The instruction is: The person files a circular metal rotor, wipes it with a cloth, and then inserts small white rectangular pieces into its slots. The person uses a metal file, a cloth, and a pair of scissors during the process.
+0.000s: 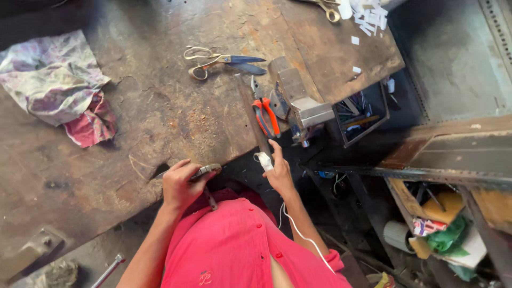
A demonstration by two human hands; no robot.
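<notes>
While left hand (181, 184) fingers grip tool (205, 172) | right hand (277, 172) pinches white piece (265, 161) | pliers (265, 114) near

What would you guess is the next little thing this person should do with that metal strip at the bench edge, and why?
Probably press the long metal strip flatter against the workbench before working it. The right hand, one finger bandaged in white, grips only its near end, which overhangs the edge, while the left hand holds a dark tool beside it. The vise stands close by but does not clamp the strip.
</notes>
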